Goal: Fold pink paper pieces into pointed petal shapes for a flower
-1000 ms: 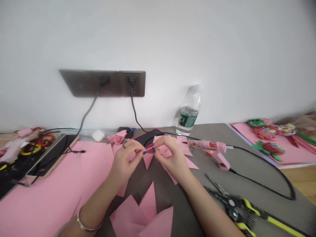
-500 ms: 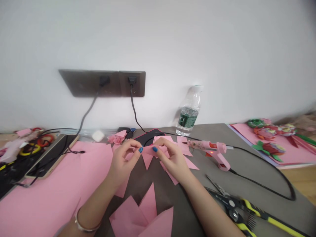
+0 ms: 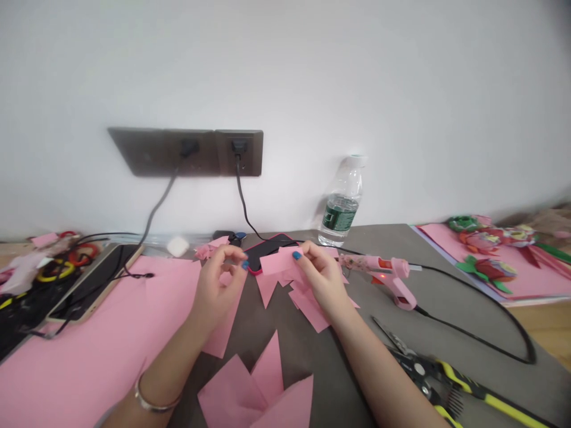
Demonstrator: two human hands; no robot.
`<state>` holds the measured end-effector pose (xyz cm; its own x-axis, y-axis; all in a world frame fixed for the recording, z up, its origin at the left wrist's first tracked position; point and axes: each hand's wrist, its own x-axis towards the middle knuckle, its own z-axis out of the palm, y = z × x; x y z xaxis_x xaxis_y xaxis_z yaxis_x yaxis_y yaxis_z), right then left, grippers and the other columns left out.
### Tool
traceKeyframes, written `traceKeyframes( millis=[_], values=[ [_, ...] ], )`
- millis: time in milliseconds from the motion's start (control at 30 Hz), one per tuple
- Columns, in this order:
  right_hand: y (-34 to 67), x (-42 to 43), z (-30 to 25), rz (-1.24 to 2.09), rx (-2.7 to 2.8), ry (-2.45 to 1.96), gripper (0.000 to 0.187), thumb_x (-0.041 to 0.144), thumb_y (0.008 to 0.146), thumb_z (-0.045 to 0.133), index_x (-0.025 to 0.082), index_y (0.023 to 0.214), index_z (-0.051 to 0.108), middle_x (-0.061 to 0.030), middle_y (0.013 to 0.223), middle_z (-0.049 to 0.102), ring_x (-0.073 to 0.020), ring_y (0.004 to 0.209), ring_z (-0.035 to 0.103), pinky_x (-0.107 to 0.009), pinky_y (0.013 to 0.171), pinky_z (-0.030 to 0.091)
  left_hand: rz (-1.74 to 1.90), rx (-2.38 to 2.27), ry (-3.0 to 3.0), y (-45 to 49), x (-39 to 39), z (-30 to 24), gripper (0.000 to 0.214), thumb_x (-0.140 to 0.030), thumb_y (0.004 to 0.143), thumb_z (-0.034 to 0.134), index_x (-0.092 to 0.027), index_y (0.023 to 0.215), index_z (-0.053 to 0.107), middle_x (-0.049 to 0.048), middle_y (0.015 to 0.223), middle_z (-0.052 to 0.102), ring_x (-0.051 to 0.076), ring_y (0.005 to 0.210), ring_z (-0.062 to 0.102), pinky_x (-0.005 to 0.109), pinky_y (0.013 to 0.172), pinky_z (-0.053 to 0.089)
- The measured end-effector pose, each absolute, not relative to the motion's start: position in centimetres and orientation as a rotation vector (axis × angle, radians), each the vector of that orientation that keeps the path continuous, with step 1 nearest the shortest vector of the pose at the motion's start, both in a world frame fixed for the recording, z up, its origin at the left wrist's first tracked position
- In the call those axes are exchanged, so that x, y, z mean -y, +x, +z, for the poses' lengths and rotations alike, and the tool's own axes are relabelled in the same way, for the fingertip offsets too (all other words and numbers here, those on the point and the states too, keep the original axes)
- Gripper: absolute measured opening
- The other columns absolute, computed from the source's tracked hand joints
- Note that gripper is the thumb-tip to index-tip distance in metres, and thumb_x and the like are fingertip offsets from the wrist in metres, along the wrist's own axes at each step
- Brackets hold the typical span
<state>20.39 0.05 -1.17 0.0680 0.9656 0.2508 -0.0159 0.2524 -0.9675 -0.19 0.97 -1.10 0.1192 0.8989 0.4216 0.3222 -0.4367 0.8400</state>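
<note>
My right hand pinches a small pink paper piece between thumb and fingers, held just above the grey table mat. My left hand hovers a little to the left of that piece with fingers curled and slightly apart, no longer touching it. Several loose pink paper scraps lie on the mat under and around both hands. A black phone in a pink case lies just behind the held piece.
A pink hot-glue gun lies right of my hands, its black cord looping right. Yellow-handled pliers lie at lower right. A water bottle stands by the wall. Pink paper sheet at left; paper flowers far right.
Both hands held the pink piece together; now my left hand has let go and drawn left, while my right hand lifts the piece, unfolded flatter, slightly to the right.
</note>
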Motion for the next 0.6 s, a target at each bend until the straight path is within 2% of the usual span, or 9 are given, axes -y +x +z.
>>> traceKeyframes(
  millis=[100,133,233,367,467,600],
  values=[
    [19.9,0.0,-1.3,1.095,1.302,-0.992,0.038,0.051,0.09,0.062,0.022,0.07,0.047,0.0045,0.068,0.039,-0.0128,0.06,0.036,-0.026,0.057,0.03,1.196,-1.018,2.23,0.4,-0.3,-1.0,0.043,-0.021,0.083,0.07,-0.024,0.124,0.057,0.0112,0.126,0.062,0.027,0.116,0.06,0.037,0.089,0.054],
    [19.7,0.1,-1.2,1.119,1.325,-0.981,0.038,0.052,0.09,0.062,0.021,0.071,0.048,0.0041,0.068,0.041,-0.013,0.061,0.037,-0.026,0.058,0.032,1.166,-0.976,2.339,0.5,-0.1,-1.0,0.045,-0.021,0.083,0.071,-0.024,0.126,0.057,0.0111,0.127,0.062,0.027,0.117,0.06,0.04,0.093,0.053],
    [19.2,0.4,-0.9,1.174,1.387,-0.965,0.036,0.054,0.09,0.062,0.021,0.076,0.055,0.0018,0.073,0.049,-0.0148,0.067,0.046,-0.026,0.063,0.038,1.202,-0.919,2.44,0.8,0.0,-1.2,0.029,-0.018,0.091,0.062,-0.023,0.12,0.062,0.0084,0.114,0.069,0.024,0.11,0.064,0.04,0.098,0.052],
    [19.0,0.7,-0.8,1.298,1.405,-0.903,0.029,0.049,0.091,0.063,0.021,0.091,0.06,-0.0005,0.083,0.056,-0.0167,0.077,0.054,-0.028,0.071,0.043,1.272,-1.064,2.243,0.4,-0.3,-1.6,0.021,-0.019,0.096,0.054,-0.02,0.112,0.068,0.0069,0.109,0.074,0.021,0.103,0.068,0.032,0.091,0.054],
    [19.0,0.6,-1.3,1.356,1.397,-0.894,0.027,0.041,0.086,0.071,0.021,0.099,0.06,-0.0013,0.089,0.06,-0.0172,0.081,0.057,-0.028,0.073,0.044,1.274,-1.211,2.015,0.3,-0.4,-1.5,0.019,-0.025,0.096,0.054,-0.019,0.101,0.072,0.004,0.095,0.076,0.019,0.086,0.07,0.026,0.075,0.055],
    [19.3,0.1,-1.8,1.219,1.407,-1.015,0.026,0.039,0.083,0.072,0.019,0.075,0.056,0.0029,0.071,0.053,-0.013,0.065,0.05,-0.026,0.061,0.038,1.259,-1.246,1.701,0.5,-0.6,-1.1,0.019,-0.032,0.09,0.06,-0.017,0.09,0.071,0.0008,0.077,0.07,0.015,0.066,0.063,0.021,0.06,0.051]
  ],
)
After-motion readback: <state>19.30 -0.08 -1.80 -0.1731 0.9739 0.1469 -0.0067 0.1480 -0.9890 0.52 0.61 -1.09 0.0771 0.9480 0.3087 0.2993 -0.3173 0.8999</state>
